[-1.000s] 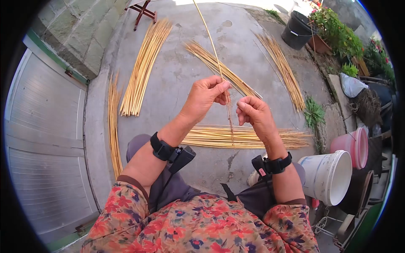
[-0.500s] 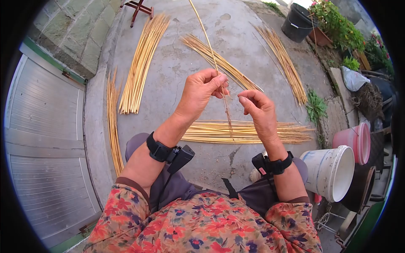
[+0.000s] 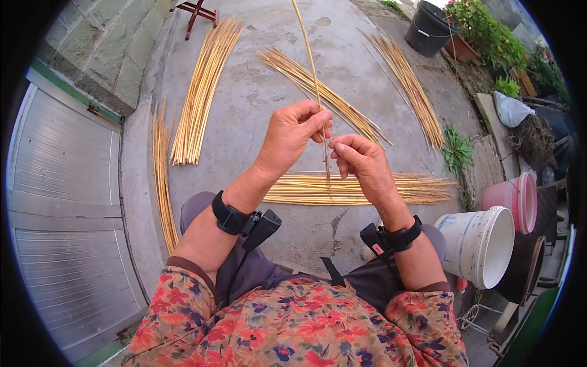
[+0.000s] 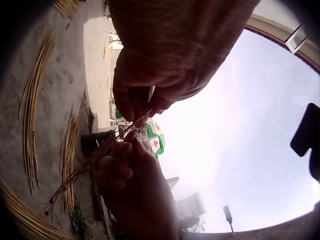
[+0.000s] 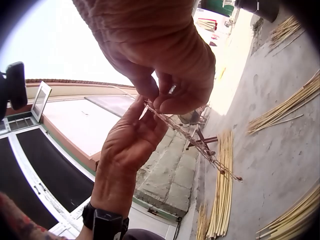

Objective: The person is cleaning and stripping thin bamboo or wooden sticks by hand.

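Note:
In the head view my left hand (image 3: pixel 290 137) pinches a long straw stalk (image 3: pixel 310 55) between thumb and fingers, the stalk rising away and its thin brownish seed head (image 3: pixel 327 165) hanging below. Close on the right, my right hand (image 3: pixel 367 165) has thumb and forefinger together at the seed head. The right wrist view shows its fingertips pinching the branched head (image 5: pixel 200 145) right beside the left hand (image 5: pixel 130 140). Beneath the hands a bundle of stalks (image 3: pixel 306 189) lies crosswise on the concrete, and a slanting bundle (image 3: pixel 324 92) lies beyond.
More stalk bundles lie left (image 3: pixel 205 92) and right (image 3: pixel 409 92). At right stand a white bucket (image 3: pixel 465 241), a pink bucket (image 3: pixel 507 202), a black bucket (image 3: pixel 428 30) and potted plants (image 3: pixel 489 43). A metal door (image 3: pixel 67 202) is at left, a folding stool (image 3: pixel 199 12) at the top.
My right hand has moved left to the seed head and its thumb and forefinger have closed there. My left hand keeps its pinch; the stalk's upper end has swung right since half a second ago.

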Tool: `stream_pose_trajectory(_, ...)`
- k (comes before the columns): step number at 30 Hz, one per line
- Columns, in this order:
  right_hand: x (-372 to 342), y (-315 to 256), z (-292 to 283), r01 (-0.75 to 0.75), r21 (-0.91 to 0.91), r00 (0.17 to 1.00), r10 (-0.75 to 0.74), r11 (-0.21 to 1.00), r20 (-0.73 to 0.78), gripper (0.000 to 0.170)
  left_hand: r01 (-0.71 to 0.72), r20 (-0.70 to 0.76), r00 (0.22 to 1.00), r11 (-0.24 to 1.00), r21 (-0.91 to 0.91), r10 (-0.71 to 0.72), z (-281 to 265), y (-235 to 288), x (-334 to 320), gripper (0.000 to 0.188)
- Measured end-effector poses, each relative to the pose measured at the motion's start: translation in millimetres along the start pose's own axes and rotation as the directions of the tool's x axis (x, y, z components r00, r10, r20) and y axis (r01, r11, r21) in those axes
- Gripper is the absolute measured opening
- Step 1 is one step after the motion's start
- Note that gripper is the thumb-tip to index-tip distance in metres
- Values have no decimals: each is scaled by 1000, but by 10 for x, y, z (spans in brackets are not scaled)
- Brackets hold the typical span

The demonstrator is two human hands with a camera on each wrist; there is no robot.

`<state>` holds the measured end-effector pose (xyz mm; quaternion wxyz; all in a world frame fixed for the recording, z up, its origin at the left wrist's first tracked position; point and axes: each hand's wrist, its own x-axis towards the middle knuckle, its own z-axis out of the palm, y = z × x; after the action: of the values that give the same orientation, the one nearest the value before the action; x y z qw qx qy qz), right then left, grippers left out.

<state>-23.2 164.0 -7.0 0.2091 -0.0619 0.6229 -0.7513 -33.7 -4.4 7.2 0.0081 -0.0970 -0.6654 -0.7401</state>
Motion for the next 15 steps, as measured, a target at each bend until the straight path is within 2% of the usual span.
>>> stream_pose_trajectory(7,4,-7,14,-21,16,1000,21,1000,-20,16,-8,-25,1000,1000,23,8,28,14,-39,16)
stream_pose_trajectory(9,8,-5,23,-59,10,998,59,998,-29,16,-52,-44,997,994,99,57,53,11,-73,16)
stream_pose_trajectory(15,18,27,12,-106,4,991,106,994,-78,14,-111,-55,992,991,72,115,83,-30,-120,16)
